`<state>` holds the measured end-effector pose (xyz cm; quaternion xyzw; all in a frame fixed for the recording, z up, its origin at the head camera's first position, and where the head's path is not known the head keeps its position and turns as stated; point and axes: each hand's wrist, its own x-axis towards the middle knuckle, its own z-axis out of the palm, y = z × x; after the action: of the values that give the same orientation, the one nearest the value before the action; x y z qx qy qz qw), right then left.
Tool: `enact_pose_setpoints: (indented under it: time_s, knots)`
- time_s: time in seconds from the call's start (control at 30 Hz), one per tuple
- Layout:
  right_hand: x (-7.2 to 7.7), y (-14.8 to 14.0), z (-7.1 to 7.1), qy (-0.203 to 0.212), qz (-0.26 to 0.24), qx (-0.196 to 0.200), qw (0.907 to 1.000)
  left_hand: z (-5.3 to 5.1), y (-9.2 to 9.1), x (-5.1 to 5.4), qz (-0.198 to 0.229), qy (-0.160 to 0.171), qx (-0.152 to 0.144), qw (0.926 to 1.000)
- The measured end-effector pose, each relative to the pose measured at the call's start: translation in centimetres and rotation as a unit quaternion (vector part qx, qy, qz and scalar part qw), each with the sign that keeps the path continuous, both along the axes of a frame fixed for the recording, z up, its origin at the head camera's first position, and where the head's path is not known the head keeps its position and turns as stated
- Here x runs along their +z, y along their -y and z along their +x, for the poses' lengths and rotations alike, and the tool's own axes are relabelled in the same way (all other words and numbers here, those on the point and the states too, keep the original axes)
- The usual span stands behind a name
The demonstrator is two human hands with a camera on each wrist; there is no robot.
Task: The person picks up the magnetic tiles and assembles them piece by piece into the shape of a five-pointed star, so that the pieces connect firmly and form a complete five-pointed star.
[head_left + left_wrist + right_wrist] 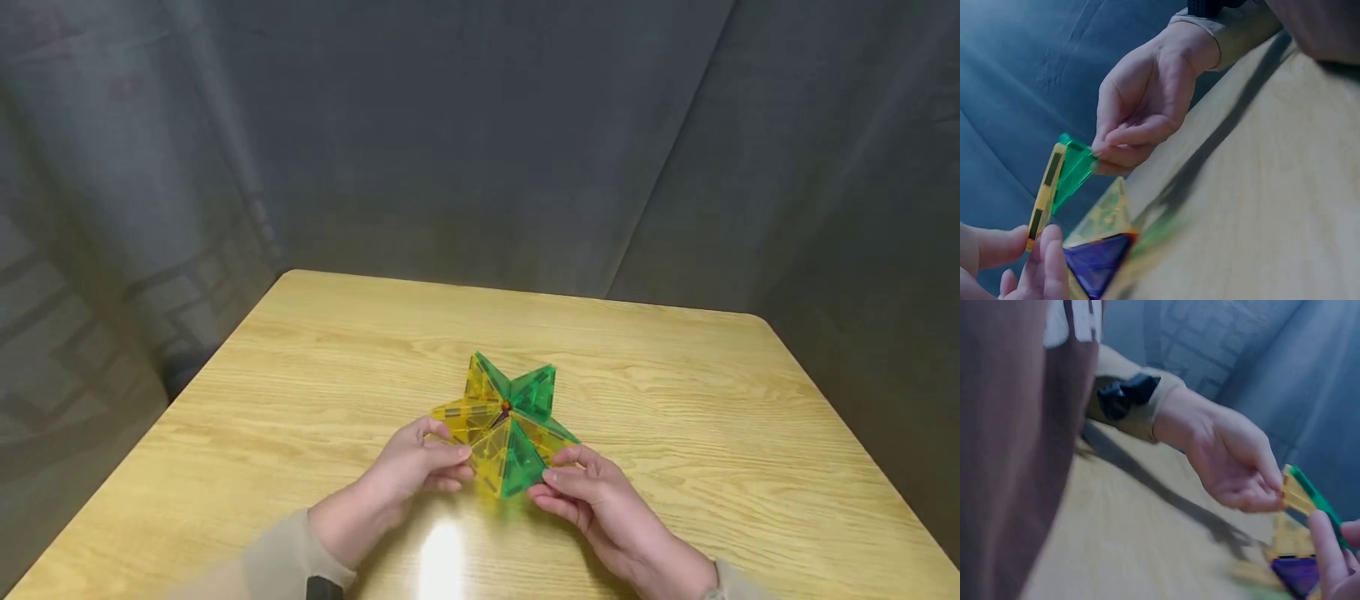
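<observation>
A star built from see-through yellow and green magnetic tiles (pixel 489 457) is held between both hands above the near middle of the table. Its points spread outward from a small dark-and-orange centre. My left hand (pixel 420 467) pinches the yellow side with thumb and fingers. On the other side, my right hand (pixel 600 500) pinches the lower green edge. From the left wrist view, a purple triangular tile (pixel 1100 262) shows on the underside, beside yellow tiles. The same purple tile (pixel 1297 575) appears in the right wrist view, partly hidden by fingers.
The light wood table (pixel 675 400) extends around the star, with rounded far corners. Grey-blue cloth (pixel 480 150) hangs behind it and along both sides. Bright glare (pixel 441 558) lies on the tabletop near the front.
</observation>
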<state>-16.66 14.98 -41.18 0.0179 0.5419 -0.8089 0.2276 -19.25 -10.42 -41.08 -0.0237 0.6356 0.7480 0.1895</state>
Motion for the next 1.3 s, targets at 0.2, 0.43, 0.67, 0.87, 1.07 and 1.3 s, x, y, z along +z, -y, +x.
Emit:
enact_pose_setpoints:
  time_s: [0.2, 0.43, 0.67, 0.87, 1.07, 1.3]
  knots:
    - [-0.9, 1.5, 0.7, 0.047, 0.009, -0.077, 0.9959, 0.6, -0.6, -1.8, 0.031, 0.036, 0.044, 0.9979]
    - [-1.6, 2.4, 0.6, 0.060, 0.014, -0.121, 0.9908, 0.7, -1.2, -2.6, 0.053, 0.045, 0.074, 0.9948]
    - [-1.9, 3.1, -0.1, 0.061, 0.017, -0.157, 0.9856, 0.5, -1.5, -2.7, 0.049, 0.048, 0.094, 0.9933]
    - [-2.3, 3.4, -0.6, 0.067, 0.009, -0.164, 0.9842, 0.1, -1.6, -2.6, 0.050, 0.053, 0.101, 0.9922]
    - [-2.5, 3.5, -1.0, 0.068, 0.006, -0.170, 0.9830, -0.1, -1.6, -2.6, 0.051, 0.053, 0.097, 0.9926]
    - [-2.8, 3.5, -1.4, 0.067, 0.011, -0.169, 0.9833, -0.3, -1.6, -2.6, 0.053, 0.049, 0.094, 0.9929]
